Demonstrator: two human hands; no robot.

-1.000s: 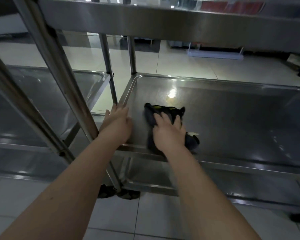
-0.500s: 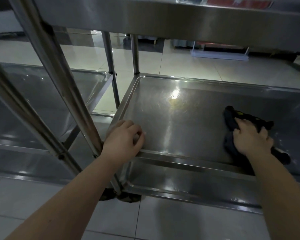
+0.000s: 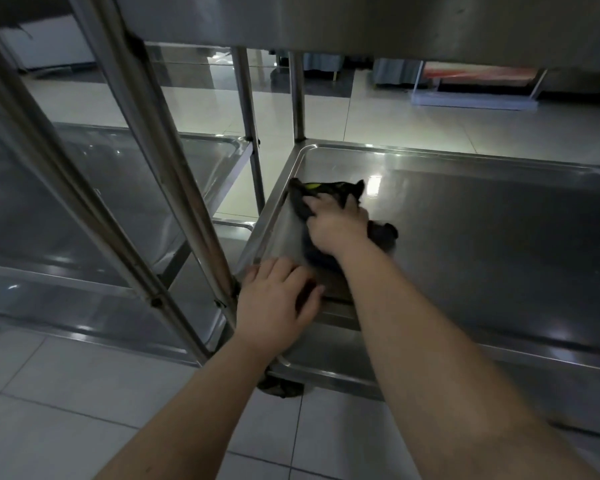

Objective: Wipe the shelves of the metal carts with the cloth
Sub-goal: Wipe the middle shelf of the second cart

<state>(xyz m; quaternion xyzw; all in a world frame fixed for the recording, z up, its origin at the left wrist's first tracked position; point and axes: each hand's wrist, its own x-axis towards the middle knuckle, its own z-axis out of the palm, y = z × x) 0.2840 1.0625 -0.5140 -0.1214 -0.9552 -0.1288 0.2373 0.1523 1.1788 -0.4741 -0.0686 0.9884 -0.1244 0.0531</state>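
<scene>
Left hand [image 3: 278, 303] grips the near corner of the middle shelf [image 3: 499, 258], fingers curled over its rim. Right hand [image 3: 336, 226], fingers bunched into the dark cloth [image 3: 383, 233], presses it at the shelf's left end (half a second ago: right end). Judgement: one sweep back completed; far strip probably remains.
</scene>
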